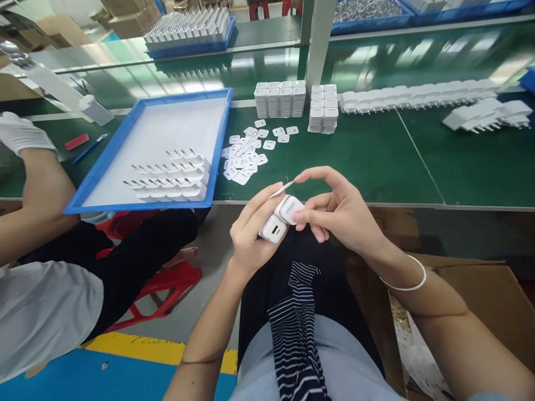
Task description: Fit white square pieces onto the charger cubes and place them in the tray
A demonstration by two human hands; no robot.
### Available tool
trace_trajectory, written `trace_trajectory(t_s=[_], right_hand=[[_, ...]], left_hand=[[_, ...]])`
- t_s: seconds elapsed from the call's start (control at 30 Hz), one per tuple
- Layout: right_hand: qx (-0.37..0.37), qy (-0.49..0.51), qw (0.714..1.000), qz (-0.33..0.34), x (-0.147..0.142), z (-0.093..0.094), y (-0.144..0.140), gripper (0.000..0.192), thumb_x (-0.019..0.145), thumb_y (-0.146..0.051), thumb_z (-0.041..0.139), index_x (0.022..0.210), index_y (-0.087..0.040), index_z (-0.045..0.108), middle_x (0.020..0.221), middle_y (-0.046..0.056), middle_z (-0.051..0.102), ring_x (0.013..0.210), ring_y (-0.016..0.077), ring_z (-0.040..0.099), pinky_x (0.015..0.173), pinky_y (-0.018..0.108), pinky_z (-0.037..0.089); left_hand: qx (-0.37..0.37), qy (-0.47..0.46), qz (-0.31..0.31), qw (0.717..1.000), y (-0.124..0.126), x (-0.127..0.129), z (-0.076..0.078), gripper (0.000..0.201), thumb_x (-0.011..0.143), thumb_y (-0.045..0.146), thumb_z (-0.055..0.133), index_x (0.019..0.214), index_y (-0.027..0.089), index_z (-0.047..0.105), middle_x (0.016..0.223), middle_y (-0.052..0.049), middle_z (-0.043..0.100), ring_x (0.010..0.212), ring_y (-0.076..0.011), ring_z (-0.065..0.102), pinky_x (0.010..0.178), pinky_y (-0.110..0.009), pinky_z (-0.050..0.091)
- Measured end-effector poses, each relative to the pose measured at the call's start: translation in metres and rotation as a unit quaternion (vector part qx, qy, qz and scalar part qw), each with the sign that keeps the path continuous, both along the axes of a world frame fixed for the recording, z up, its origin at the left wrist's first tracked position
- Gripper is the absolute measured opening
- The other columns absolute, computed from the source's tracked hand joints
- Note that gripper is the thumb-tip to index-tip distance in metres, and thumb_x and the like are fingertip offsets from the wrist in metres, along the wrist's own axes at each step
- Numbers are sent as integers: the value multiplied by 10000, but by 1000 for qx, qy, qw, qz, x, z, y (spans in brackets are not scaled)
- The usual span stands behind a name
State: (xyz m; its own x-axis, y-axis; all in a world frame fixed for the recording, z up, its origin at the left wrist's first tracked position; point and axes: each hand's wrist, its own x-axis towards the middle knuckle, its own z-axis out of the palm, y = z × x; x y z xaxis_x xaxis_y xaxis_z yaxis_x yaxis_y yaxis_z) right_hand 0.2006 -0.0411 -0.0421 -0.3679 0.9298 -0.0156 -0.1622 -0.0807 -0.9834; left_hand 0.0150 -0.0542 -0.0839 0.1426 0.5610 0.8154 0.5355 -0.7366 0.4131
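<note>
Two white charger blocks are together in front of my lap, just off the table's front edge. My left hand (253, 231) is closed around the nearer charger block (273, 229), whose end face shows a dark port slot. Against it sits the other charger block (290, 209), gripped by my right hand (340, 209) with the thumb on its face. A thin white plate (282, 189) stands edge-on between my left fingertips and the tip of my right index finger. My palms and the undersides of the blocks are hidden.
Loose white face plates (244, 159) lie scattered on the green table (376, 161), with stacked plates (280, 100) behind. Rows of white housings (418, 96) run right. At left is a blue-rimmed tray (146, 100) with pronged housings; a co-worker's gloved hand (23, 133) is beyond.
</note>
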Motion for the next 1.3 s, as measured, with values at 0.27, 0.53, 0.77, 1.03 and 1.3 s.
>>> trace_trajectory(t_s=[0.27,0.53,0.77,1.03,1.3], right_hand=[[-40,8,998,39,2,-4,6,482,727,-268,869,1042,-265,504,631,-39,726,339,82,505,342,176,387],[-11,-20,999,34,-6,-19,7,554,714,-310,904,1065,-232,482,465,-127,536,385,73,481,384,148,359],[-25,24,996,77,-9,-26,8,391,888,-479,737,1059,-198,525,515,-74,606,391,67,478,398,159,386],[68,-10,996,53,-1,-25,17,250,936,-396,698,1029,-169,649,506,-80,538,440,52,464,430,155,354],[227,-79,967,-83,7,-24,26,86,911,-262,721,888,-191,681,843,11,700,706,116,649,522,196,510]], left_hand=[[18,18,-3,1000,0,-2,-4,471,847,156,760,1301,212,651,1326,-86,700,1134,-242,722,949,-358,638],[-80,-79,-11,994,-5,4,-6,414,815,201,808,1215,211,701,1264,-91,729,1117,-255,732,954,-384,631],[-114,-105,-75,985,-6,4,-9,452,782,138,812,1214,236,721,1254,-86,739,1108,-247,732,968,-397,614],[-243,-181,-108,947,-14,-7,-12,461,680,152,900,1116,237,774,1161,-77,773,1104,-242,723,995,-364,584],[-329,-210,-141,910,-17,-14,-7,469,691,155,897,1136,223,763,1207,-107,754,1104,-293,729,1036,-469,559]])
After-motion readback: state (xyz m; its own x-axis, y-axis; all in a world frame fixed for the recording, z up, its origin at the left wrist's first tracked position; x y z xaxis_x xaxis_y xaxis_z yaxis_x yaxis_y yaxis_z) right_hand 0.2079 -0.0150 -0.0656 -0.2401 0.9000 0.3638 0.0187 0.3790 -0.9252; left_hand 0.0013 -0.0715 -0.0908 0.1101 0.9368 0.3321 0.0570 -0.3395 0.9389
